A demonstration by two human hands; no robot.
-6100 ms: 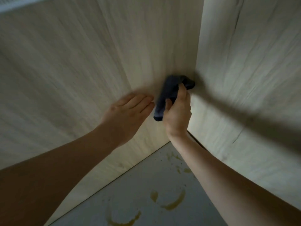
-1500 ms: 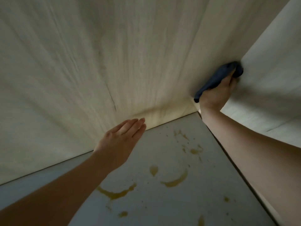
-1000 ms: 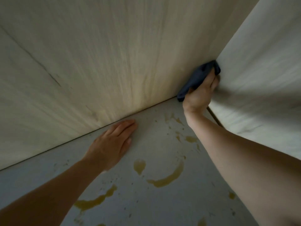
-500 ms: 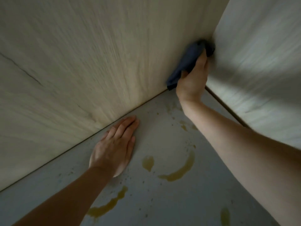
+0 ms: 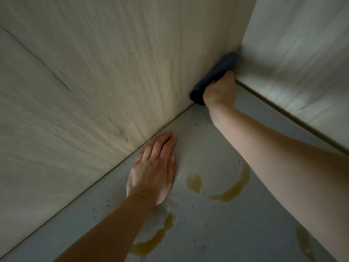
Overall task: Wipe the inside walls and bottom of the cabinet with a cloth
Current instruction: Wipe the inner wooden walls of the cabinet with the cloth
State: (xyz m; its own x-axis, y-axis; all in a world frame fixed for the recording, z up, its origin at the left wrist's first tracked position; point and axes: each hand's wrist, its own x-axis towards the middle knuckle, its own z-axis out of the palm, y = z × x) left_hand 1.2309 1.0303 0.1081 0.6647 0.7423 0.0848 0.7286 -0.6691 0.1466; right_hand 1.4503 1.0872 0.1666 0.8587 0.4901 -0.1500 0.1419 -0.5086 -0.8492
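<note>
I look into a cabinet with pale wood-grain walls. A dark blue cloth [image 5: 217,74] is pressed into the vertical corner where the back wall [image 5: 113,63] meets the right wall [image 5: 302,53], just above the floor. My right hand [image 5: 221,89] grips the cloth, its fingers curled round it. My left hand [image 5: 153,171] lies flat, palm down, on the grey cabinet bottom [image 5: 207,233], fingers straight and close to the back wall's foot.
Yellow-brown stains [image 5: 232,190] in curved streaks and small specks mark the grey bottom, between and in front of my arms. Another streak [image 5: 153,241] lies near my left forearm.
My right hand has slid the cloth down the corner, close to the floor. My left hand stays flat on the bottom in about the same spot.
</note>
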